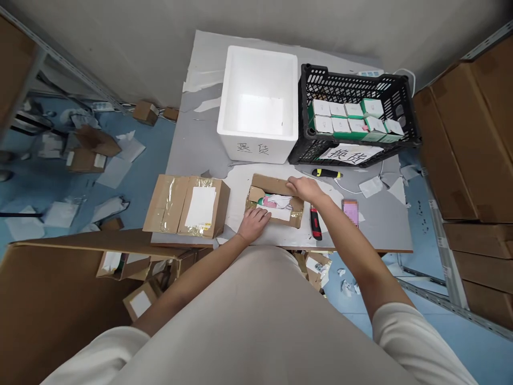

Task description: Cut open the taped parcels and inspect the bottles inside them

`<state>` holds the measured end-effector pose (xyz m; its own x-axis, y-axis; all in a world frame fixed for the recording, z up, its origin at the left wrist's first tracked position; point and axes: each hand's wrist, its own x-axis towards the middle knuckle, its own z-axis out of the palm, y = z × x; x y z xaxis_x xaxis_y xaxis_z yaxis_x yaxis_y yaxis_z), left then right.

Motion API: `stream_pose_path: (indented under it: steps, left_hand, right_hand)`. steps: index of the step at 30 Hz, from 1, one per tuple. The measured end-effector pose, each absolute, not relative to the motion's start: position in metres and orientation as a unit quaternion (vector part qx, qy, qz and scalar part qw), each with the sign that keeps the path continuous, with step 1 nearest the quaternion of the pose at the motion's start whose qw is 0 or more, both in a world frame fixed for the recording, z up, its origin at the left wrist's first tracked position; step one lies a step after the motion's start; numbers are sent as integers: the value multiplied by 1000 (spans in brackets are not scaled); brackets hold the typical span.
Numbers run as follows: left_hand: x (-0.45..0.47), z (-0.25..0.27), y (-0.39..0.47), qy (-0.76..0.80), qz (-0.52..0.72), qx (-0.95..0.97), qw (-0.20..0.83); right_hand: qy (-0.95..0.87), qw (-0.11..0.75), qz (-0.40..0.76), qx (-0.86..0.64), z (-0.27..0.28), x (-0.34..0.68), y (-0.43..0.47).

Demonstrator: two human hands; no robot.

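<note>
A small cardboard box (297, 220) lies opened in front of me on the table. Inside are a pink and green item (267, 201), crumpled white material (282, 201) and a white paper (276, 213). My left hand (254, 223) has its fingers bent over the box's near left edge; its thumb is hidden. At the far right corner, my right hand (305, 188) pinches the raised far flap (270, 184). A red and black utility knife (316, 223) lies just right of the box.
Behind the box stand a white foam box (259, 147) and a black crate (306, 152) with several green-white cartons (340, 125). A taped carton (164, 203) sits left. A yellow-black cutter (327, 173) and pink packet (350, 212) lie right. Cardboard litters the floor; shelving flanks the table.
</note>
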<state>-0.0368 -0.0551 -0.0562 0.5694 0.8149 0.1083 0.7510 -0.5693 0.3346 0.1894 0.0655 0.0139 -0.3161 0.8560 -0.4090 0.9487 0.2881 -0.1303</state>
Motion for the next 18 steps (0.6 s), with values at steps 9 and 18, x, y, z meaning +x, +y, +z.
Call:
stream_pose_path:
  steps: [9,18]
  left_hand:
    - [-52,-22,-31,478,88,862,143]
    - [-93,0,26,493,-37,858,139]
  right_hand:
    - [845,-110,-119,510,-17,190,40]
    - [852,41,-102,512,16,172,-22]
